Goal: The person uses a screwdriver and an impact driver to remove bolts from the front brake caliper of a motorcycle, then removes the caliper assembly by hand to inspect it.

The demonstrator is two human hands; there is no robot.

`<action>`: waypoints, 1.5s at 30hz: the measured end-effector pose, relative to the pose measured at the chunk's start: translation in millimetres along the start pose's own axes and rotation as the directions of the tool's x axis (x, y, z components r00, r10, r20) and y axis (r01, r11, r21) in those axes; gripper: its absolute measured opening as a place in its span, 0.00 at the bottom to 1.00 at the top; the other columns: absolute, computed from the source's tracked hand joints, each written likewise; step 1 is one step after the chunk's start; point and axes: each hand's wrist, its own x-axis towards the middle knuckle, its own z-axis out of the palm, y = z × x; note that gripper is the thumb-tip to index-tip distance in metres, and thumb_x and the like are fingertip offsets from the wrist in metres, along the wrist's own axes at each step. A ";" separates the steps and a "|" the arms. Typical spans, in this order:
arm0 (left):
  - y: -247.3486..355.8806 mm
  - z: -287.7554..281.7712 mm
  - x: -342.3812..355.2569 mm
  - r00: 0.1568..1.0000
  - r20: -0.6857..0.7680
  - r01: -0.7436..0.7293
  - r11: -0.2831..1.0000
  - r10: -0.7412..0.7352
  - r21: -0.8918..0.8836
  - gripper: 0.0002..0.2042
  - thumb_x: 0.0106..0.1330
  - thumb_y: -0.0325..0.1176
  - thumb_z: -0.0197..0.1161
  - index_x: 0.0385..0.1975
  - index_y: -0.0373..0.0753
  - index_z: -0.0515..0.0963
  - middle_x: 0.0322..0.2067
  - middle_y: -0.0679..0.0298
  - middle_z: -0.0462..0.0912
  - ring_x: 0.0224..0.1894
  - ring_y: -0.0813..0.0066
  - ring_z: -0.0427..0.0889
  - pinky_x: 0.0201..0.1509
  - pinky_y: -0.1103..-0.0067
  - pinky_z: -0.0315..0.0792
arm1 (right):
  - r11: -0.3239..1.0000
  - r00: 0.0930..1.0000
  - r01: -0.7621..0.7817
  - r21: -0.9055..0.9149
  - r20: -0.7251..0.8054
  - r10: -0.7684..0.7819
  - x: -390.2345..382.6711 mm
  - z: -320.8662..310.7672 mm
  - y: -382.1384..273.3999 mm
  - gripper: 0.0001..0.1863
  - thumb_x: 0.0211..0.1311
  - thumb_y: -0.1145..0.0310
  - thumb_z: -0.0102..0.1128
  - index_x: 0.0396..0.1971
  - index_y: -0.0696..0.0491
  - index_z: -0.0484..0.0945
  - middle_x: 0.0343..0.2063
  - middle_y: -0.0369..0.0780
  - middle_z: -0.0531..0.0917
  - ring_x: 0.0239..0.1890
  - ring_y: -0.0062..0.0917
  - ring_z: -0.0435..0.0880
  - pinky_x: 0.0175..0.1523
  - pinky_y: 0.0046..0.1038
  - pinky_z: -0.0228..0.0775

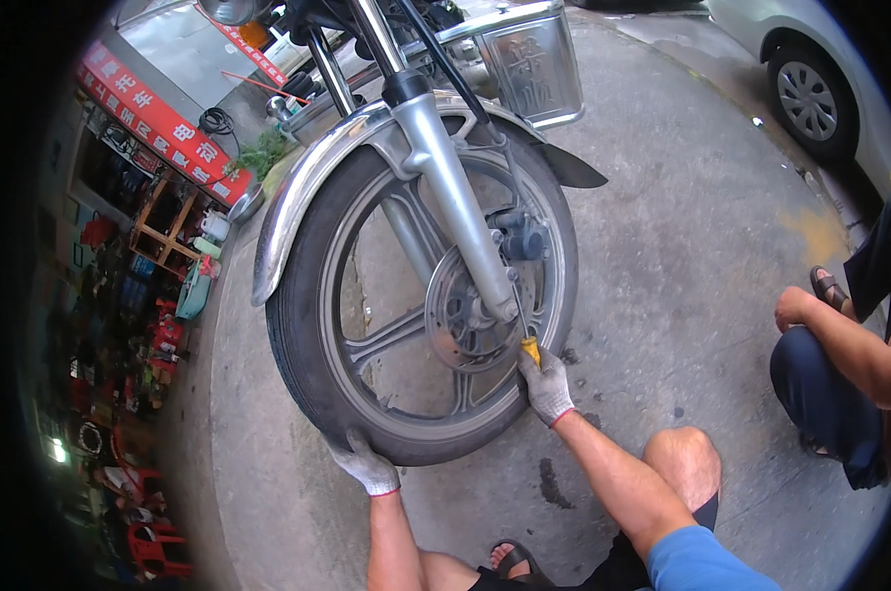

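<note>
A motorcycle's front wheel [332,419] stands before me, with a black tyre and grey cast spokes. My left hand [365,465], in a grey-white work glove, grips the tyre at its lower left, the fingers partly hidden. In my gloved right hand [547,389] is a screwdriver [530,349] with a yellow handle. Its thin shaft points up to the lower end of the silver fork leg [455,202], near the axle; whether the tip touches cannot be made out. Behind that leg sit the brake disc [444,330] and a dark brake caliper [524,241].
A chrome mudguard [303,202] arches over the wheel, and a metal case [532,69] hangs above right. Another person [839,364] squats at the right on the concrete ground [662,276]. A silver car [839,59] stands farther back. Red stools [155,547] and shop goods line the left.
</note>
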 end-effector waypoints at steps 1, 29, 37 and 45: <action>1.6 1.2 -0.3 1.000 -0.024 0.010 1.000 -0.010 -0.015 0.28 0.68 0.38 0.58 0.61 0.24 0.63 0.59 0.48 0.70 0.60 0.59 0.69 0.67 0.69 0.58 | 1.000 1.000 0.002 -0.021 -0.008 -0.002 -0.5 0.6 -3.0 0.17 0.64 0.62 0.58 0.37 0.63 0.78 0.25 0.52 0.82 0.31 0.38 0.84 0.37 0.35 0.72; -4.6 -7.5 5.6 0.995 0.004 -0.100 0.981 0.101 0.164 0.25 0.71 0.38 0.53 0.61 0.25 0.65 0.58 0.48 0.72 0.58 0.59 0.72 0.65 0.70 0.61 | 0.954 0.900 -0.299 -0.021 0.325 0.289 13.6 -40.1 -37.2 0.18 0.65 0.60 0.57 0.41 0.62 0.78 0.30 0.53 0.83 0.35 0.36 0.83 0.42 0.33 0.72; -5.3 2.7 0.8 0.998 -0.017 -0.057 0.997 0.058 0.060 0.26 0.72 0.40 0.54 0.62 0.27 0.65 0.59 0.52 0.72 0.57 0.62 0.72 0.65 0.70 0.62 | 0.996 0.992 -0.092 -0.016 0.083 0.093 7.1 -18.0 -1.5 0.20 0.64 0.57 0.59 0.40 0.61 0.79 0.30 0.53 0.83 0.36 0.40 0.84 0.41 0.35 0.72; 2.9 5.0 -2.2 1.000 0.005 -0.015 1.000 0.015 -0.006 0.26 0.72 0.39 0.53 0.63 0.27 0.63 0.60 0.53 0.70 0.58 0.63 0.70 0.66 0.70 0.61 | 0.991 0.991 0.076 -0.111 -0.104 -0.088 1.5 -1.2 -5.4 0.15 0.61 0.60 0.59 0.34 0.59 0.78 0.26 0.56 0.80 0.35 0.53 0.80 0.34 0.44 0.71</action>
